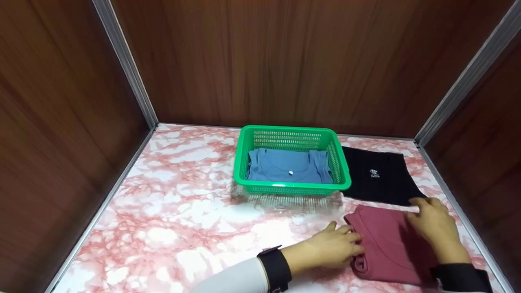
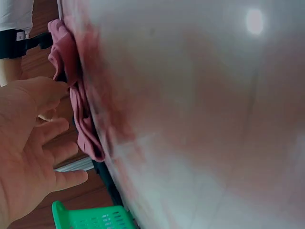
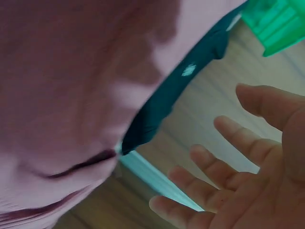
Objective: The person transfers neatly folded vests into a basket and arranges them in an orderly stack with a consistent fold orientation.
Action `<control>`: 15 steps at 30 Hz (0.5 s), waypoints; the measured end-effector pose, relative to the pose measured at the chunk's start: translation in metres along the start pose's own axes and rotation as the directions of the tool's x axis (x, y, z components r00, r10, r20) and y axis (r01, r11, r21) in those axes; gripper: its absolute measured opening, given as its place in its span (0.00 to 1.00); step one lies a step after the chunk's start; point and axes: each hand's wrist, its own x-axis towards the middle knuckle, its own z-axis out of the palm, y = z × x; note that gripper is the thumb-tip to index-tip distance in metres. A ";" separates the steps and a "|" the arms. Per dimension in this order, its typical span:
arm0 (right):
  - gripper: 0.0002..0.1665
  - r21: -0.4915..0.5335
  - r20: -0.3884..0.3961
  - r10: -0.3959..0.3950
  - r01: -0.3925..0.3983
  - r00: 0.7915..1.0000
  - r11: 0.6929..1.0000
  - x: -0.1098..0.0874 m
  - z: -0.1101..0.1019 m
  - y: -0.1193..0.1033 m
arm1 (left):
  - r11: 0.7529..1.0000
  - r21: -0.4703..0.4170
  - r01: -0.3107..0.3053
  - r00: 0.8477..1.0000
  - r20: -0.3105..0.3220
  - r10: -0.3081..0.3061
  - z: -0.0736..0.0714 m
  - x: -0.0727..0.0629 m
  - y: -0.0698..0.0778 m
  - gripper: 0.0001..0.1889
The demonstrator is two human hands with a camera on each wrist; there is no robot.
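Observation:
A folded maroon garment lies at the front right of the table, its left edge rolled in layers. My left hand is at that left edge, fingertips beside the folds. In the left wrist view the fingers are spread and loosely bent, and the pink-looking cloth is just past them. Over the garment's right side is my right hand. The right wrist view shows its fingers extended, with nothing in them. Whether either hand touches the cloth I cannot tell.
A green plastic basket with a folded blue garment in it stands at the back middle. A folded black garment with a small white print lies right of it. Brown wood-look panels with metal edges enclose the marbled table.

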 end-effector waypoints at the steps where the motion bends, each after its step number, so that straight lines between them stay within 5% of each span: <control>1: 0.25 -0.007 0.024 0.007 -0.007 1.000 1.000 -0.001 0.000 0.005 | 1.000 -0.010 -0.010 1.000 0.013 0.010 0.001 0.001 0.001 0.25; 9: 0.29 -0.057 0.208 0.033 -0.021 0.978 0.998 -0.005 -0.001 0.029 | 0.999 -0.010 -0.032 0.998 0.047 0.033 0.005 0.003 0.004 0.26; 15: 0.30 -0.046 0.237 0.021 -0.011 0.971 0.999 -0.005 0.003 0.036 | 0.999 0.027 -0.046 0.997 0.059 0.044 0.003 0.007 0.006 0.26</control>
